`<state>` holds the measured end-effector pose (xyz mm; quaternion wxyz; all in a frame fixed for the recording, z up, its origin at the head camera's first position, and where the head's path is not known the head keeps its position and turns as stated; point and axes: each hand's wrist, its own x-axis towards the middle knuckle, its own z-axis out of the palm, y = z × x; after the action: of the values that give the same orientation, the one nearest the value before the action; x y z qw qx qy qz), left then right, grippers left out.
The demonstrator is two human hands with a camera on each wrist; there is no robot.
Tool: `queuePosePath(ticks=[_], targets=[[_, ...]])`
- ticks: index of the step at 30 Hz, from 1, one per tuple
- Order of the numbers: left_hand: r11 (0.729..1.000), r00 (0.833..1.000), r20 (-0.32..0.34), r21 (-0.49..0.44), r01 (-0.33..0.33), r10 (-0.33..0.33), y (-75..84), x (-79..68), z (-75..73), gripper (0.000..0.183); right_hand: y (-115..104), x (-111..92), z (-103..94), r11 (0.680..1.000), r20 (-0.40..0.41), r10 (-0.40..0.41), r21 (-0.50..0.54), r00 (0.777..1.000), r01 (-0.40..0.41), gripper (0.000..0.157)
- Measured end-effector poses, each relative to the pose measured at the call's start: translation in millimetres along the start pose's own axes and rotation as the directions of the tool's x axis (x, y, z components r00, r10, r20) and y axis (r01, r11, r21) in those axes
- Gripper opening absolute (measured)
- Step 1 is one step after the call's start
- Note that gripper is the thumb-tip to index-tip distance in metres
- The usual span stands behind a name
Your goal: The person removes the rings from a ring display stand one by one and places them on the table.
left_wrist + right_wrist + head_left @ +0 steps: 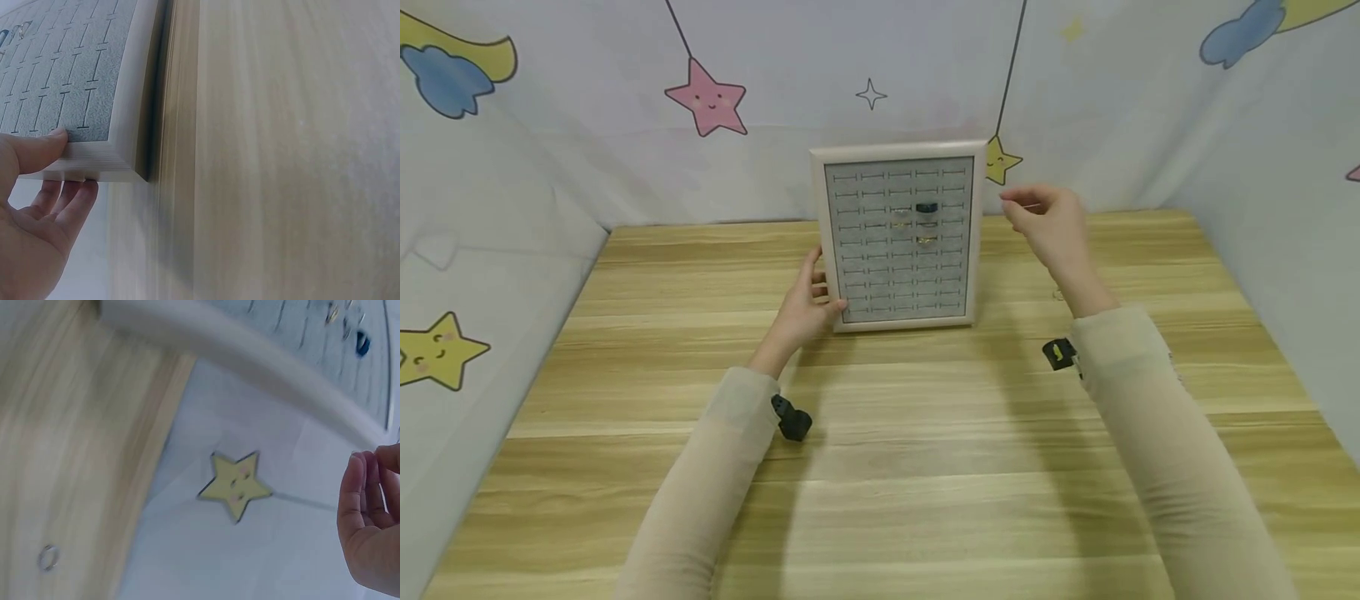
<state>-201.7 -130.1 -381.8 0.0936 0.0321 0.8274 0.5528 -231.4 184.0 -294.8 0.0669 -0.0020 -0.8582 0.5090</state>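
A rectangular ring board with a pale frame and a slotted grey felt face stands roughly upright in the upper middle of the head view. Five rings sit in slots right of its centre, in its upper half: a broad dark blue band at upper right, a thin dark one just below it, a gold-coloured ring lowest, and, to their left, a silvery ring above a second gold-coloured one.

The left hand grasps the frame's lower left side, thumb over the front, fingers at the outer side. The right hand is raised just beside the board's upper right, apart from it, with thumb and fingertips drawn together; I cannot tell whether anything is between them. A loose silvery ring lies at the lower left of the right wrist view, on the wood-grained, yellowish-brown table.

Beige sleeves reach in from the bottom of the head view, with a small black camera at each wrist. Behind, across the top, hangs white cloth printed with a pink star and yellow stars.
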Motion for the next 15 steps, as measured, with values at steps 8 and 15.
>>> queuePosePath(ticks=[8,15], targets=[[1.000,1.000,0.004,-0.011,-0.004,0.004,-1.6,0.9,-0.3,0.091,-36,-2,38.2,0.989,0.120,-0.112,-0.081,0.986,0.122,0.023],[1.000,1.000,0.002,-0.013,-0.018,0.018,-1.9,1.1,0.4,0.091,-51,1,64.4,0.947,0.180,-0.243,-0.168,0.953,0.273,0.022]])
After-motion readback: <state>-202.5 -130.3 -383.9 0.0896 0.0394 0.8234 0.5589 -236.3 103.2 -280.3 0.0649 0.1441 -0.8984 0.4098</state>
